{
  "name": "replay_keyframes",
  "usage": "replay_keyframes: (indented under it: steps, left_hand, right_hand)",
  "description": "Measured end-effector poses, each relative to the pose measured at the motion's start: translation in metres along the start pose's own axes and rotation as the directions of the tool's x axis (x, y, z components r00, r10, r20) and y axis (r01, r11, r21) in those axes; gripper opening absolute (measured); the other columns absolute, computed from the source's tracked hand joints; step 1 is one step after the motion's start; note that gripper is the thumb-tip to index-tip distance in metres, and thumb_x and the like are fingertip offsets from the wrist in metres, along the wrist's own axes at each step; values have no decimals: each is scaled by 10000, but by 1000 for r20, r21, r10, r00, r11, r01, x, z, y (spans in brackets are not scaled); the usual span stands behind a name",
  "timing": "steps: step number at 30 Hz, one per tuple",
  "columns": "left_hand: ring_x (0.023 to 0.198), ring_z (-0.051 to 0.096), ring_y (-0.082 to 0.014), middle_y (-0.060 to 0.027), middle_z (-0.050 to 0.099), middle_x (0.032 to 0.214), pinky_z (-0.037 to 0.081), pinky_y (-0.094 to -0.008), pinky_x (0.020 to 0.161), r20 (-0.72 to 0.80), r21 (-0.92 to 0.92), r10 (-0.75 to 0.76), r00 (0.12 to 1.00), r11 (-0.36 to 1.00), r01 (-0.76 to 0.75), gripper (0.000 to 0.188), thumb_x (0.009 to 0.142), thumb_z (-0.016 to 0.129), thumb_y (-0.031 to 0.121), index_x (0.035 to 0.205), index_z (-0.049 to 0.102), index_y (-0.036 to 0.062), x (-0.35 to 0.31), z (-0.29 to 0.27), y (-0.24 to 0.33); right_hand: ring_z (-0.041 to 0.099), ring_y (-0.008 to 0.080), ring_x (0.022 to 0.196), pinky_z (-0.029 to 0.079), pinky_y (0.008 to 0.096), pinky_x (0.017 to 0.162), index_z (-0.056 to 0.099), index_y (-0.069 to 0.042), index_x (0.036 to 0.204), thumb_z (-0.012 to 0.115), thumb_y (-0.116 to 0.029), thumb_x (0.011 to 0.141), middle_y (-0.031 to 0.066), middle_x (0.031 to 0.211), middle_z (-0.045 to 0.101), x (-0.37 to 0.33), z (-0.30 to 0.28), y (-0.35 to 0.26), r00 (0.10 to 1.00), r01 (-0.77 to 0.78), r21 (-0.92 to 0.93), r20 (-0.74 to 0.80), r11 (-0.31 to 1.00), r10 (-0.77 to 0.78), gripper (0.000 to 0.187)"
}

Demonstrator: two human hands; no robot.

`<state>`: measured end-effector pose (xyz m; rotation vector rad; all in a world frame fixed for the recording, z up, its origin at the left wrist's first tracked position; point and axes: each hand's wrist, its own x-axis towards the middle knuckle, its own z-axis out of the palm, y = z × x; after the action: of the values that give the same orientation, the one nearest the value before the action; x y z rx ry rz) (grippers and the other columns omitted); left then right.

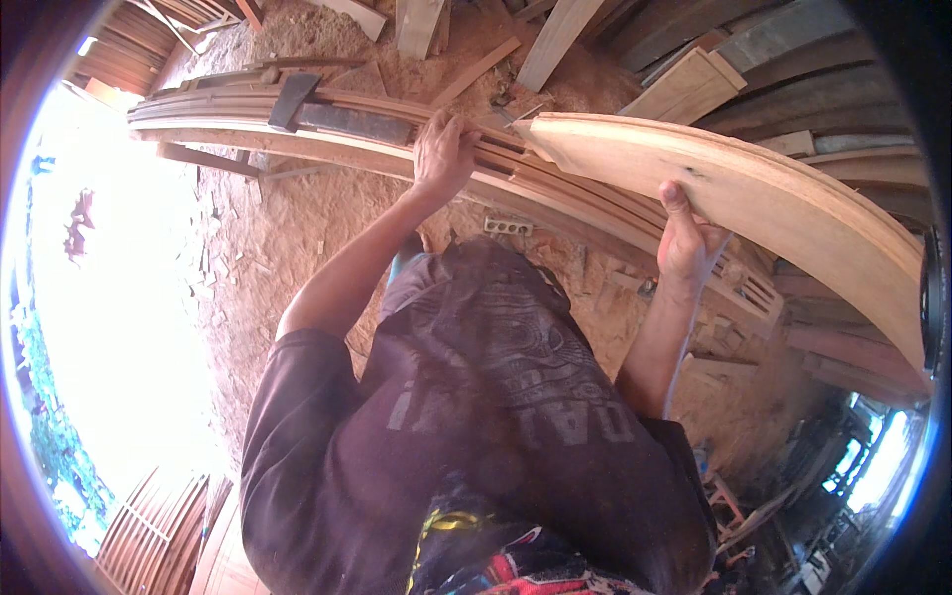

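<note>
A wide, pale wooden board [783, 198] slants across the upper right, its narrow tenon-like end near the middle. My right hand [686, 243] grips its lower edge, thumb pressed on the face and the other fingers mostly hidden behind. My left hand [444, 154] is closed over a slotted wooden rail [496, 164], fingers bent down beside its cut slots; whether a small piece is also in them is hidden. Left of this hand, a hammer-like tool [295, 101] with a dark head and a thick dark grey handle lies on the rails.
Long rails rest on a wooden support running from upper left to right. Stacked planks [833, 89] fill the upper right. Offcuts and sawdust cover the floor [327, 213], where a block with holes [509, 227] lies. Slatted wooden frames [149, 526] stand lower left.
</note>
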<state>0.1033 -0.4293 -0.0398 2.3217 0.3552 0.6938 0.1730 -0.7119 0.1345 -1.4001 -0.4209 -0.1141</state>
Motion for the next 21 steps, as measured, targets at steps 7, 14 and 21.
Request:
replay_keyframes:
  steps: [7,14,21]
  left_hand:
    - [962,624,-405,-157,612,1028,492,-512,836,199,45,109,974,992,-120,148,938,686,191,1016,649,71,4,-25,-5]
    - [1049,655,-352,-125,646,1096,510,-499,930,384,118,51,922,988,-104,172,926,676,166,1081,681,89,24,-34,0]
    - [988,688,-345,-108,687,1033,538,-463,831,-67,141,-82,994,986,91,100,958,664,183,966,669,84,16,-65,13]
  right_hand:
    - [575,223,1213,441,380,1095,527,20,1358,835,-18,854,120,1275,613,-10,-6,2,997,-44,-19,-68,999,42,592]
    - [561,210,1249,428,379,1112,519,1,1402,815,-25,874,104,1338,601,-22,9,18,993,-116,2,8,993,116,606]
    - [607,211,1167,468,378,1055,584,16,1310,839,-41,854,110,1240,645,0,9,17,998,-67,-24,-2,997,67,525]
